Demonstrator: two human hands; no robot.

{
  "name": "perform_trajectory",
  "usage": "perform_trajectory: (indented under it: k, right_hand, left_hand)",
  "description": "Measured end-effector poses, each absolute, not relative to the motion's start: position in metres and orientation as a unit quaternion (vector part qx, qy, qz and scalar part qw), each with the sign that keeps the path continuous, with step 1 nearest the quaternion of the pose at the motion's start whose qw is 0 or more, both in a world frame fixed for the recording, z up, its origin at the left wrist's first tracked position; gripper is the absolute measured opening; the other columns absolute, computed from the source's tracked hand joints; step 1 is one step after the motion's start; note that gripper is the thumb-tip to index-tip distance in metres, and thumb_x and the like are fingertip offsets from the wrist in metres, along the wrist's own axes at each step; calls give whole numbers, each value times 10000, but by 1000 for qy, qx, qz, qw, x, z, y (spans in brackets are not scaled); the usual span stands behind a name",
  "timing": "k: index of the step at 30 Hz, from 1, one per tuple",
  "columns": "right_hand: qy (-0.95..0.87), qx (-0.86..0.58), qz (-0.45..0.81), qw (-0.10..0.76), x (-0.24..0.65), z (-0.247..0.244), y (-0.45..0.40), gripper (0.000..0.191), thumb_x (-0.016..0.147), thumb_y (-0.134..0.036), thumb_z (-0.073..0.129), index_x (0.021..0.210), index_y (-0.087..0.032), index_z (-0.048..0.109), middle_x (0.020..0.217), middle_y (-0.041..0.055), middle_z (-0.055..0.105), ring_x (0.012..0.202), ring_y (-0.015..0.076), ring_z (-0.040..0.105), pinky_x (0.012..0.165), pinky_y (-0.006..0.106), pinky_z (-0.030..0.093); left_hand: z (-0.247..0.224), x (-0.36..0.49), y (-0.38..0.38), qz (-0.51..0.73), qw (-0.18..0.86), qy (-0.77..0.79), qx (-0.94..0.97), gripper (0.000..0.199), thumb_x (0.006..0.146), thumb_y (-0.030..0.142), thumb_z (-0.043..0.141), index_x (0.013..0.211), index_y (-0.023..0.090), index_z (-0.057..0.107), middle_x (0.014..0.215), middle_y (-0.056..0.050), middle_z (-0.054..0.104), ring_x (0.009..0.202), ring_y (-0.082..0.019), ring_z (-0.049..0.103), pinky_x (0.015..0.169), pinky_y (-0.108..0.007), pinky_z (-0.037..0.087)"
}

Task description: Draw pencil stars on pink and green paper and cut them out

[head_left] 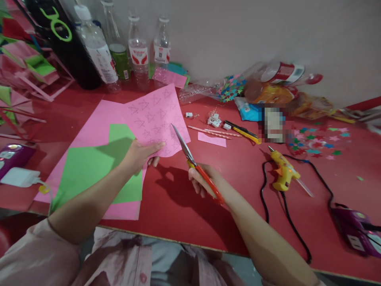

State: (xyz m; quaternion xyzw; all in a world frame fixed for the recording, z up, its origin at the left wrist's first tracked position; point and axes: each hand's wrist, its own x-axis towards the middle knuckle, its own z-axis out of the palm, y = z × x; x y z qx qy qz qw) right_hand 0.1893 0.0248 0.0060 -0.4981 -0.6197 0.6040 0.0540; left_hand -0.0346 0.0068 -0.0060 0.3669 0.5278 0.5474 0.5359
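Note:
My left hand [145, 153] pinches the lower edge of a pink paper sheet [149, 105] covered with drawn star outlines, thumb on top and fingers beneath. In my right hand [205, 180] is a pair of scissors [189, 153] with red and yellow handles. Their blades point up and left, looking closed, and the tip overlaps the right part of the star sheet in view; whether it touches the paper I cannot tell. Below my left forearm lie green paper [86, 167] and a larger pink sheet [92, 117] on the red table [172, 206].
Plastic bottles [138, 55] and a black container [65, 43] stand along the wall. To the right are a yellow glue gun [282, 171] with a black cord, a utility knife [244, 133], cut paper stars [321, 141] and a purple power strip [357, 230]. Pink paper models [32, 67] fill the left.

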Motion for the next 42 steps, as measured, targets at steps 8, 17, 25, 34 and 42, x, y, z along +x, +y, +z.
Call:
perform_trajectory:
  k: [8,17,25,34,42]
  right_hand:
    - [-599,-523,603,74,182,9,18,501,760,-697,543,685,-208,467,390,-60,504,287,67,427,327,172,353]
    - [-573,-546,604,98,175,14,12,479,749,-665,559,645,-206,476,363,-62,479,277,57,397,306,161,336]
    - [-563,-517,638,93,169,3,18,516,723,-713,556,674,-204,485,404,-44,532,292,79,459,317,180,370]
    - [-612,-488,619,69,160,28,31,542,799,-719,479,684,-190,508,422,-29,546,323,79,495,353,175,408]
    - [-590,-505,626,74,156,17,31,518,785,-703,506,668,-199,477,382,-38,530,268,70,439,302,166,352]
  left_hand:
    - [-7,-32,7,543,545,520,371,216,687,289,689,570,171,551,368,70,467,277,-65,439,304,-173,322]
    - [-6,-31,8,554,544,518,359,269,650,308,757,565,171,543,359,66,473,278,-66,443,296,-165,310]
    - [-8,-26,6,551,558,493,377,321,695,410,744,598,159,568,399,43,526,302,-65,459,312,-169,322]
    - [-3,-33,10,595,549,469,354,250,724,381,688,680,143,624,558,-17,669,329,-66,468,319,-189,332]
    - [-6,-30,9,572,576,475,340,256,712,376,700,664,138,621,547,-16,676,312,-52,455,316,-173,306]
